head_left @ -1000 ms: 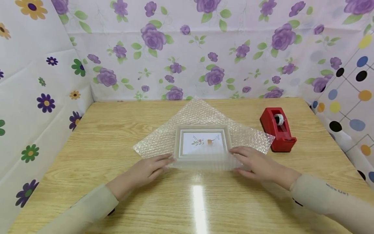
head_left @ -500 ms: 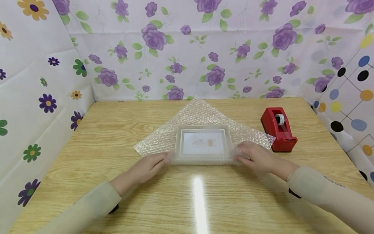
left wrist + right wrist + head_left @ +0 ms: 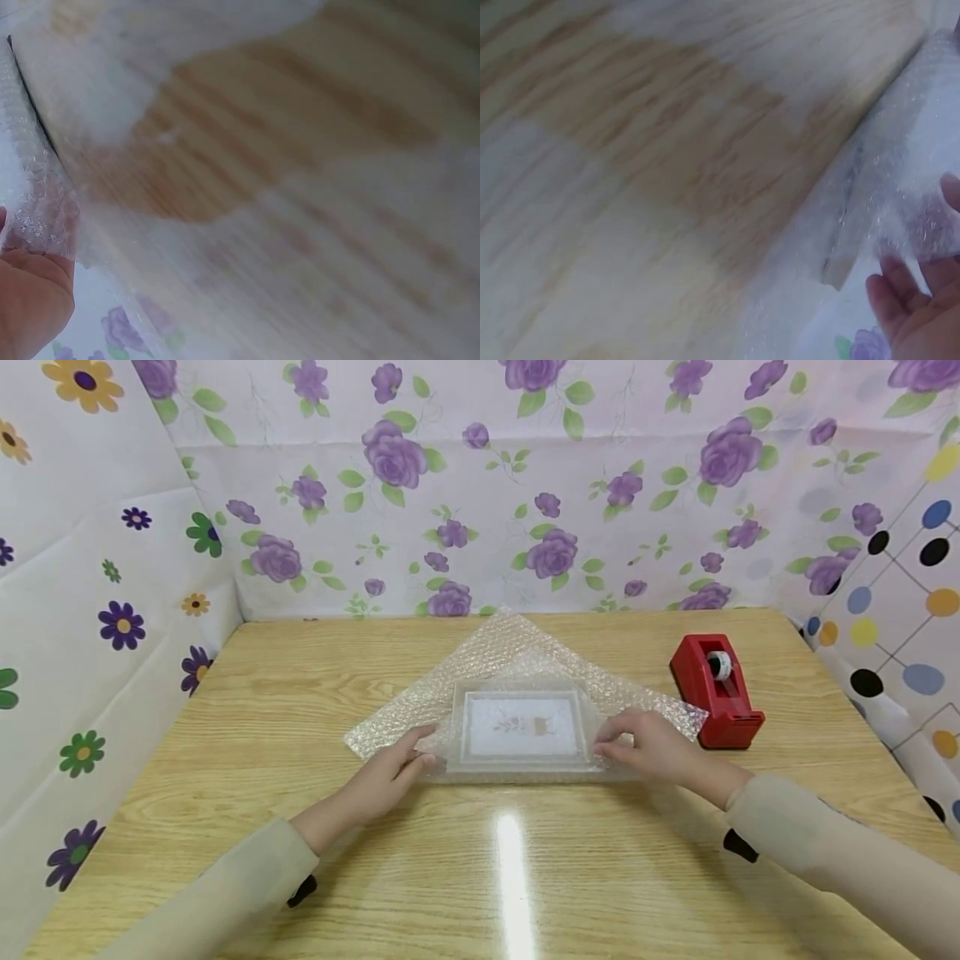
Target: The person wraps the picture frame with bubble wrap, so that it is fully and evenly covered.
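A picture frame with a pale border lies in the middle of the table, on a sheet of bubble wrap turned cornerwise. A flap of the wrap covers the frame, so its print looks hazy. At the frame's front left corner my left hand holds the folded wrap; in the left wrist view some of its fingers show through the plastic. My right hand pinches the wrap by the frame's right side. The right wrist view has its fingers at the wrap's underside and the thumb on the other side.
A red tape dispenser with a roll of tape stands at the right, close to the wrap's right corner. Flower-patterned sheets rise behind the wooden table and at its left; a dotted one hangs at the right.
The wrap's front flap has come up and back over the frame, clouding the print. Both hands have moved slightly with it; frame and dispenser stay in place.
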### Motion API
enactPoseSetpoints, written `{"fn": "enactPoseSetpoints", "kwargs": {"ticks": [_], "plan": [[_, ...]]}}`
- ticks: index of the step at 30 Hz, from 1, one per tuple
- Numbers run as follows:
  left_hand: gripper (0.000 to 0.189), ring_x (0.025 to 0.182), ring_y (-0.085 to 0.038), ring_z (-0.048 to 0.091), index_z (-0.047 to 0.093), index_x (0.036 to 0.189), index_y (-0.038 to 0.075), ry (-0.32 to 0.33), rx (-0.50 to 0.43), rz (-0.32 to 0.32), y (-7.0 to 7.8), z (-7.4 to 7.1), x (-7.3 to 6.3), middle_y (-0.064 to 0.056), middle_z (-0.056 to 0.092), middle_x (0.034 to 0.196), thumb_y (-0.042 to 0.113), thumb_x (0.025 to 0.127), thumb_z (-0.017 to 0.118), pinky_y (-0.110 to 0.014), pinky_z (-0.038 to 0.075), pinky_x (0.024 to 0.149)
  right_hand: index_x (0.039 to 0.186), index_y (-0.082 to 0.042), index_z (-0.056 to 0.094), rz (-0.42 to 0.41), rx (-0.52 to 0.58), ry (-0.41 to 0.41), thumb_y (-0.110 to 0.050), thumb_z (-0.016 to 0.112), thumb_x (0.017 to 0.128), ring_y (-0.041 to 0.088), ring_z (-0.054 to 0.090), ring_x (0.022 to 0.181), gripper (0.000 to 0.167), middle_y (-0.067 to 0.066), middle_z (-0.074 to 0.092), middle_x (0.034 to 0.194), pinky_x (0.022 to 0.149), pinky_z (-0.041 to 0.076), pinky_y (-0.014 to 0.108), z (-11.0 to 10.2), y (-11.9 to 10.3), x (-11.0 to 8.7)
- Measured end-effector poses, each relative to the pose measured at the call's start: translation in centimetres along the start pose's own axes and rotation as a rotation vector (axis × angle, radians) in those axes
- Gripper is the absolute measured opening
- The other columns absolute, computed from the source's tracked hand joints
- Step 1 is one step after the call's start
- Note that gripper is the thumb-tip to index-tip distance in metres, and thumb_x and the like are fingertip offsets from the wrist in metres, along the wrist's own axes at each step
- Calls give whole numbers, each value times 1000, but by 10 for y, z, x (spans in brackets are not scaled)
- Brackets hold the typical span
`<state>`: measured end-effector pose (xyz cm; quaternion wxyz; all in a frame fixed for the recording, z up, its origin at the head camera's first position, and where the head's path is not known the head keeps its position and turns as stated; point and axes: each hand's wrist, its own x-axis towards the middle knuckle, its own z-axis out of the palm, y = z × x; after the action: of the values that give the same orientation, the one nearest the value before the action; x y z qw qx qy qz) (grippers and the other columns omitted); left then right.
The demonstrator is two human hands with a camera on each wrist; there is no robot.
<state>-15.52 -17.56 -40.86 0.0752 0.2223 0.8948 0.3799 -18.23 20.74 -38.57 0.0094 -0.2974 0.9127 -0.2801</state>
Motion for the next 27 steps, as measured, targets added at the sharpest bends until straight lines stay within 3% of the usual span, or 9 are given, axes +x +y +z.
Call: {"fn": "enactPoseSetpoints", "kwargs": {"ticks": [3, 6, 10, 14, 19, 23, 27], "plan": [[57, 55, -6, 49, 21, 151, 17, 30, -10, 20, -1, 0, 1, -10, 72, 101, 18, 101, 48, -28, 48, 61, 81, -13, 71, 42, 18, 9, -16, 71, 85, 17, 63, 84, 5, -5, 70, 81, 75, 52, 37, 2, 0, 2], [61, 44, -1, 27, 21, 152, 22, 67, 4, 66, -1, 1, 3, -13, 72, 103, 12, 99, 50, -23, 37, 45, 80, -13, 70, 91, 27, 25, -14, 72, 84, 17, 61, 82, 4, -3, 71, 81, 73, 50, 36, 5, 1, 4], [50, 46, 1, 28, 40, 145, 19, 86, 40, 127, 1, 2, 6, -15, 65, 122, 6, 98, 50, -21, 43, 51, 78, -12, 69, 143, 37, 46, -15, 72, 83, 17, 61, 79, 6, 0, 71, 80, 70, 49, 34, 7, 0, 6], [38, 51, -1, 34, 56, 133, 12, 83, 55, 128, 4, 4, 9, -12, 62, 128, 3, 97, 50, -24, 48, 63, 76, -10, 66, 173, 32, 54, -15, 73, 82, 17, 62, 76, 10, 1, 70, 78, 69, 52, 36, 9, 0, 7], [34, 61, -5, 45, 60, 129, 9, 53, 66, 71, 7, 4, 13, -11, 62, 127, 2, 96, 51, -25, 50, 69, 76, -9, 66, 221, 28, 43, -16, 73, 81, 13, 60, 72, 11, 1, 68, 76, 68, 52, 33, 11, 1, 8], [34, 67, -6, 50, 61, 127, 5, 46, 77, 65, 7, 4, 15, -14, 64, 123, 0, 94, 52, -25, 50, 69, 79, -7, 65, 250, 10, 33, -18, 73, 81, 15, 58, 71, 14, 3, 67, 77, 67, 51, 34, 12, 1, 10], [33, 68, -6, 51, 61, 125, 3, 44, 106, 79, 6, 5, 16, -16, 68, 113, -1, 93, 53, -23, 50, 66, 103, 1, 62, 276, -4, 46, -18, 74, 80, 29, 61, 87, 33, 16, 66, 95, 78, 52, 45, 12, 0, 11]]}}
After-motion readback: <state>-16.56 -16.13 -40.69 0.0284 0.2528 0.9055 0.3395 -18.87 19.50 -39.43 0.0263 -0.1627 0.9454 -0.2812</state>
